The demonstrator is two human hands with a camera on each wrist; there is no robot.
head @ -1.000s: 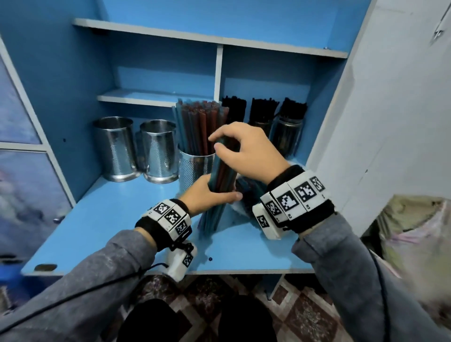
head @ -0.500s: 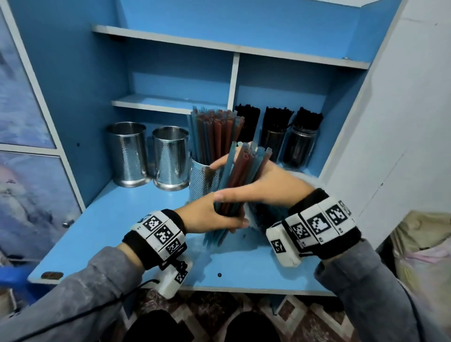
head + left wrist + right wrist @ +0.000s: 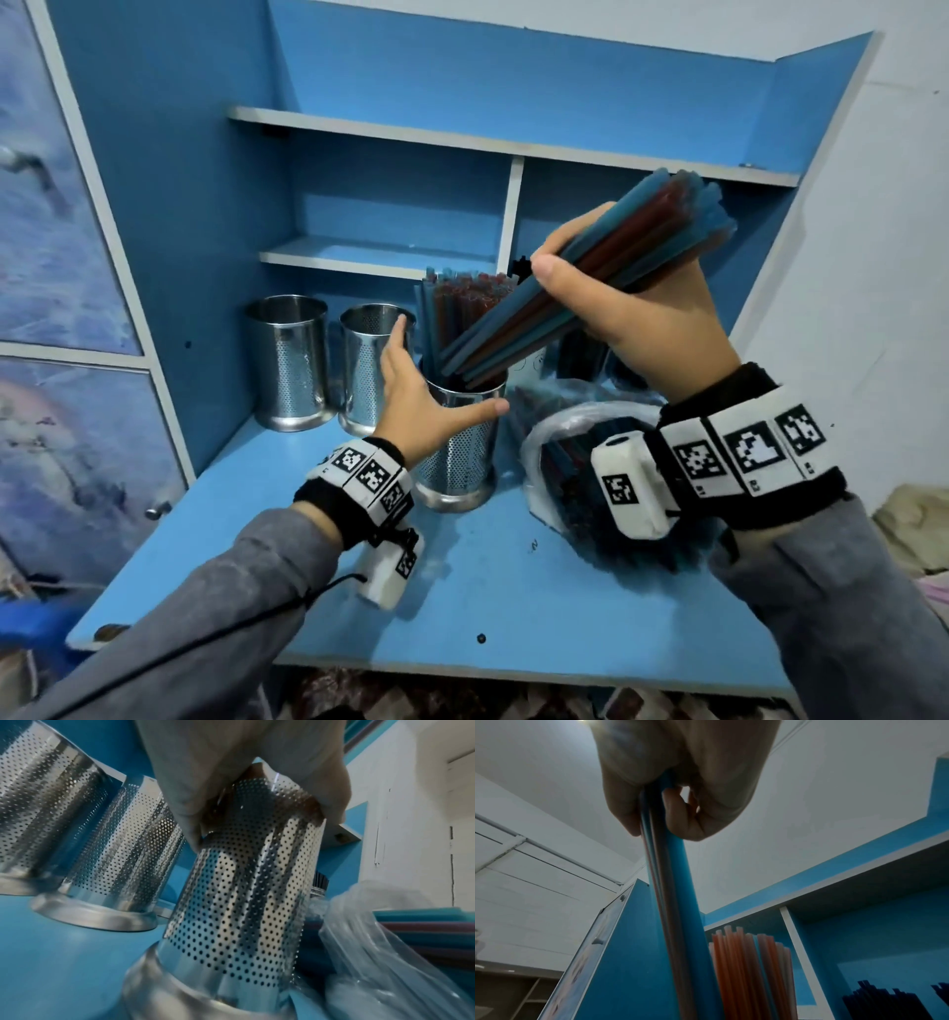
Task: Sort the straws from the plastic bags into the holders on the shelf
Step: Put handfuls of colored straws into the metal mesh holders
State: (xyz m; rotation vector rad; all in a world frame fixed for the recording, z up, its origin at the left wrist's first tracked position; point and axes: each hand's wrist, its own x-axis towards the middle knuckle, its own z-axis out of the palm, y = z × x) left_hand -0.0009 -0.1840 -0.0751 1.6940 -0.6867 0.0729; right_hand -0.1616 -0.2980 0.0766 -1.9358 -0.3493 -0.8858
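Observation:
My right hand point(image 3: 580, 241) grips a bundle of blue and red straws point(image 3: 590, 277), tilted with its top up to the right. The bundle's lower ends sit at the mouth of a perforated metal holder point(image 3: 462, 452) that has blue and red straws point(image 3: 462, 303) standing in it. My left hand point(image 3: 431, 385) rests against this holder's rim, thumb stretched across the front and fingers straight along its left side. The left wrist view shows the palm on the holder point(image 3: 244, 882). The right wrist view shows my right hand point(image 3: 680, 811) pinching the straws point(image 3: 672, 902).
A clear plastic bag point(image 3: 560, 452) with more straws lies on the blue shelf point(image 3: 462, 591) right of the holder. Two empty metal holders point(image 3: 287, 360) point(image 3: 367, 365) stand to the left. Holders of dark straws point(image 3: 875, 1000) are at the back right.
My right hand lifted the bundle up and to the right and tilted it toward the holder. My left hand let go of the bundle and moved onto the holder's rim.

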